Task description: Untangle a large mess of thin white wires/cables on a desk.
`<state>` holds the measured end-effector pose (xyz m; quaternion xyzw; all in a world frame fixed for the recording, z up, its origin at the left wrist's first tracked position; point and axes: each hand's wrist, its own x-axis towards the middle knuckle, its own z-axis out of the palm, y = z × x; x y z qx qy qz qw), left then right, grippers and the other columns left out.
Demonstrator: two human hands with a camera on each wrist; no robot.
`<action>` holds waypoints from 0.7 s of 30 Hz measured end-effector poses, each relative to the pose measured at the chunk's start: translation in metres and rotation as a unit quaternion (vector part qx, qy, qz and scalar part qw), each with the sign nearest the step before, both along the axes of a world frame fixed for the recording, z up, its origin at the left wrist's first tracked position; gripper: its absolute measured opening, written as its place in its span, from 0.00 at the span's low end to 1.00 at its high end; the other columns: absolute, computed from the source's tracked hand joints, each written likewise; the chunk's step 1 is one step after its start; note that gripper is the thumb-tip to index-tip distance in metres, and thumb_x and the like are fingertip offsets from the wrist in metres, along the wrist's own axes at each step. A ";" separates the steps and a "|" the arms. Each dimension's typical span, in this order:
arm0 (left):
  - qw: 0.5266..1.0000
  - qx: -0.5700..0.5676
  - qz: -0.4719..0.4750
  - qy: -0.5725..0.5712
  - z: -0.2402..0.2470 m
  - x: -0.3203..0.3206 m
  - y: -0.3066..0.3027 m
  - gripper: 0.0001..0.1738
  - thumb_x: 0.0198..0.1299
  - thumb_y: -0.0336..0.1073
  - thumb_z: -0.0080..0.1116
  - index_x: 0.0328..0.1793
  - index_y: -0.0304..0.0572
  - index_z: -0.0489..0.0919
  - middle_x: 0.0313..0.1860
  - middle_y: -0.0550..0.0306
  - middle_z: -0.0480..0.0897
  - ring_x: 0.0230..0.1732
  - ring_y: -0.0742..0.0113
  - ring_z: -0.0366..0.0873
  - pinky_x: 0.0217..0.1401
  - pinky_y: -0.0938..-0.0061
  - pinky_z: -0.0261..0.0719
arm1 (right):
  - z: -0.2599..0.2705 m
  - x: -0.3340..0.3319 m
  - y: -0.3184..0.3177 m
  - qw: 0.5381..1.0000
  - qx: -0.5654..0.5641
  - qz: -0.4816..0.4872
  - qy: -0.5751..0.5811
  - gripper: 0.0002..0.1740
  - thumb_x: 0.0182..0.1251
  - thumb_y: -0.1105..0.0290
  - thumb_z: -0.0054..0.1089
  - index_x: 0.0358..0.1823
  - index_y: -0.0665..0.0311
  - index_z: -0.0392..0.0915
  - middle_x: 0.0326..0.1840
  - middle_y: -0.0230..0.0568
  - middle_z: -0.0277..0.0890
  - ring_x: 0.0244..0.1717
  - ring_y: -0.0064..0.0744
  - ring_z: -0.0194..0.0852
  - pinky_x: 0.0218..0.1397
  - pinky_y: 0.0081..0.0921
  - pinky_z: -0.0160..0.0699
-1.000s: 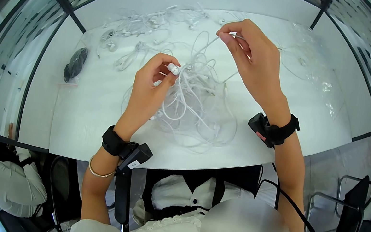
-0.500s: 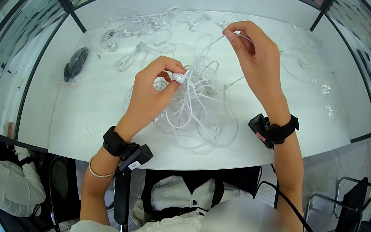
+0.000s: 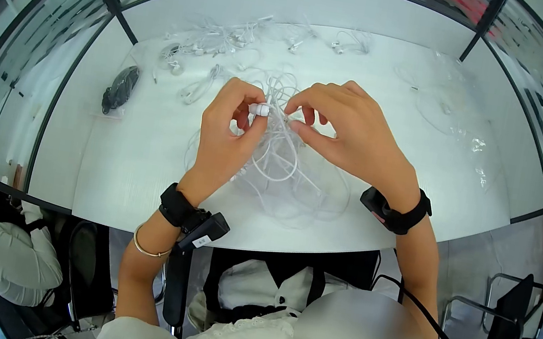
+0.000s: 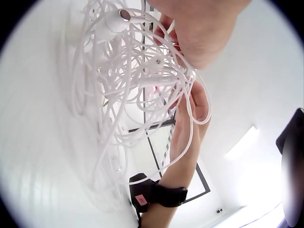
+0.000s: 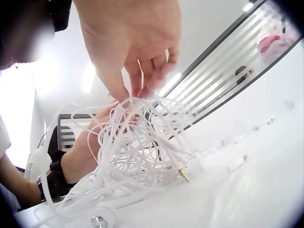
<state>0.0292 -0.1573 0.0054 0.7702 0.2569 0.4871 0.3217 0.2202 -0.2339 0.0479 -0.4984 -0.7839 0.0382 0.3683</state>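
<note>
Person seated at the near edge of a white table (image 3: 127, 182), both hands over its middle, a little toward the near edge.

Left hand (image 3: 218, 136): thumb and fingers curled, pinching a white earbud (image 3: 260, 109) at the left side of a tangle of white cables (image 3: 278, 160). Right hand (image 3: 356, 130): fingers bent, only a narrow gap between thumb and forefinger, tips at the upper strands from the other side; cannot tell whether a strand is gripped.

Tangle sits mid-table between the hands, loops rising to the fingers, lower loops spreading toward the near edge. In the right wrist view, a gold plug (image 5: 184, 175) sticks out low from the bundle.

Elsewhere on the table: more white earphones (image 3: 225, 38) strewn along the far-left part; a small white bundle (image 3: 351, 44) near the middle of the far edge; a black object (image 3: 121, 85) in clear plastic by the left edge; thin clear plastic (image 3: 465, 133) toward the right edge, a pale cable beside it.

Each wrist wears a black strap and camera; gold-coloured bangle (image 3: 149, 249) below the left one. Beyond the table's near-left corner, another person (image 3: 8, 263) in white.
</note>
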 end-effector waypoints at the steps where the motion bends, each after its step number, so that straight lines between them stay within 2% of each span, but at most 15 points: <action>1: 1.000 -0.006 -0.007 0.002 0.002 0.000 0.000 0.10 0.51 0.19 0.56 0.40 0.39 0.75 0.34 0.63 0.75 0.25 0.77 0.65 0.28 0.81 0.66 | -0.001 0.000 0.001 1.000 0.006 0.001 -0.006 0.08 0.58 0.70 0.68 0.38 0.55 0.81 0.29 0.27 0.74 0.32 0.28 0.70 0.43 0.26 0.63; 6: 0.999 -0.047 -0.021 0.014 0.006 0.001 -0.005 0.10 0.53 0.19 0.57 0.41 0.39 0.76 0.36 0.64 0.75 0.28 0.77 0.67 0.30 0.82 0.68 | -0.004 0.001 0.003 0.999 0.041 0.010 -0.032 0.06 0.57 0.68 0.69 0.34 0.58 0.81 0.30 0.28 0.71 0.32 0.30 0.66 0.40 0.27 0.62; 9: 0.994 -0.090 -0.049 -0.029 0.006 0.003 -0.005 0.09 0.56 0.20 0.58 0.41 0.39 0.77 0.38 0.64 0.75 0.34 0.76 0.72 0.35 0.81 0.72 | -0.005 0.001 0.002 0.998 0.049 -0.005 -0.038 0.06 0.57 0.68 0.69 0.31 0.58 0.81 0.31 0.29 0.71 0.31 0.30 0.64 0.40 0.26 0.62; 10: 0.991 -0.116 -0.065 -0.025 0.009 0.001 -0.007 0.08 0.57 0.21 0.59 0.41 0.39 0.77 0.39 0.64 0.75 0.41 0.75 0.75 0.40 0.80 0.75 | -0.005 0.001 0.002 0.998 0.040 -0.011 -0.039 0.06 0.58 0.67 0.69 0.30 0.59 0.80 0.30 0.29 0.71 0.29 0.31 0.64 0.39 0.27 0.61; 15: 0.993 -0.103 -0.046 -0.013 0.008 0.000 -0.007 0.08 0.57 0.21 0.59 0.43 0.39 0.79 0.40 0.61 0.80 0.41 0.75 0.78 0.43 0.79 0.77 | -0.009 0.001 0.003 0.998 0.043 -0.024 -0.047 0.07 0.59 0.68 0.68 0.27 0.61 0.78 0.26 0.30 0.71 0.25 0.32 0.62 0.36 0.28 0.60; 18: 0.996 -0.078 -0.047 -0.014 0.007 -0.001 -0.006 0.09 0.57 0.20 0.58 0.44 0.38 0.80 0.43 0.59 0.83 0.41 0.75 0.79 0.42 0.79 0.77 | -0.007 -0.003 0.002 0.996 0.043 -0.049 -0.064 0.05 0.59 0.69 0.63 0.28 0.61 0.77 0.25 0.33 0.70 0.28 0.32 0.70 0.39 0.29 0.63; 21: 0.993 -0.093 -0.069 -0.011 0.006 -0.004 -0.004 0.08 0.59 0.21 0.60 0.45 0.36 0.79 0.48 0.57 0.81 0.48 0.72 0.78 0.50 0.76 0.77 | -0.009 -0.006 0.003 0.990 0.092 -0.068 -0.084 0.05 0.59 0.70 0.63 0.28 0.60 0.78 0.25 0.32 0.70 0.28 0.31 0.70 0.38 0.29 0.62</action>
